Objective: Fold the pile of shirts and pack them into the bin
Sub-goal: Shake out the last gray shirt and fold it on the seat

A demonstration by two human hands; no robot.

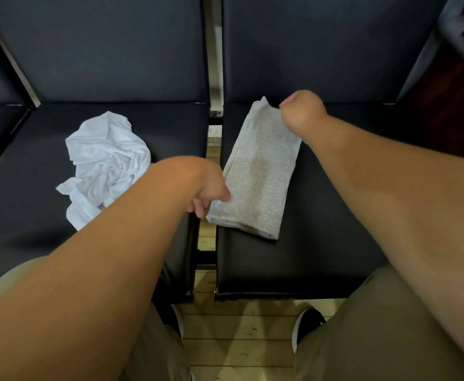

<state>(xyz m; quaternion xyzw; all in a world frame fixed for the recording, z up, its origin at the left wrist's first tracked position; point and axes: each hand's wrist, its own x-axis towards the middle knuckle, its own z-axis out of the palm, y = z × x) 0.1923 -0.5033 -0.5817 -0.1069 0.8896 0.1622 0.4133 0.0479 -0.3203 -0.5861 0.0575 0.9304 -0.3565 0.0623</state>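
Fingers [199,206] of left hand [211,188] pinching near corner of grey shirt [258,171], right hand [303,112] gripping far corner; long folded strip on right surface [321,215]. Folding step under way. Next, probably: bring ends together. Crumpled white shirt [104,160] at left, unfolded.

Head view — steeply down, close over black seats [307,257]
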